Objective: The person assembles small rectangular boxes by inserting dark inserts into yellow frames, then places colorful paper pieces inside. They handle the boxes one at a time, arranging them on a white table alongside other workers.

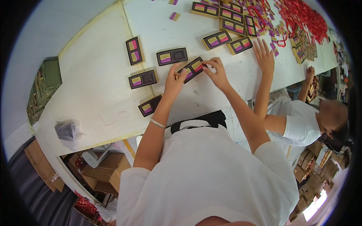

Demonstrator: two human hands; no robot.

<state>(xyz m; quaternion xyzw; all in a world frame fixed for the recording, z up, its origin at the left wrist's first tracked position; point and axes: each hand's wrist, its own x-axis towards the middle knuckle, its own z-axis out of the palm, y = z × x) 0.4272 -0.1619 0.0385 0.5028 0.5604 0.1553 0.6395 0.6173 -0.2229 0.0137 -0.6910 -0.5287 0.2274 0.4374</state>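
A black, gold-edged tray box (198,64) with two square wells lies tilted on the white table, a pink-and-gold square in one well and a purple-and-gold square in the other. My left hand (174,83) is closed at its near left end, fingers curled, thumb against the edge. At its far right end my right hand (217,75) pinches the corner between thumb and fingers. Just beyond lies a similar box (172,56) with one purple square and one bare well. Left of my left hand are two more such boxes, (143,79) and the nearer one (150,105), partly hidden by my wrist.
Another filled box (135,51) lies farther left. Several filled boxes (232,26), loose squares and a red ribbon heap (303,19) cover the far right. A co-worker's hand (263,55) reaches in beside my right arm. Green trays (45,84) and a plastic-wrapped bundle (68,132) sit left.
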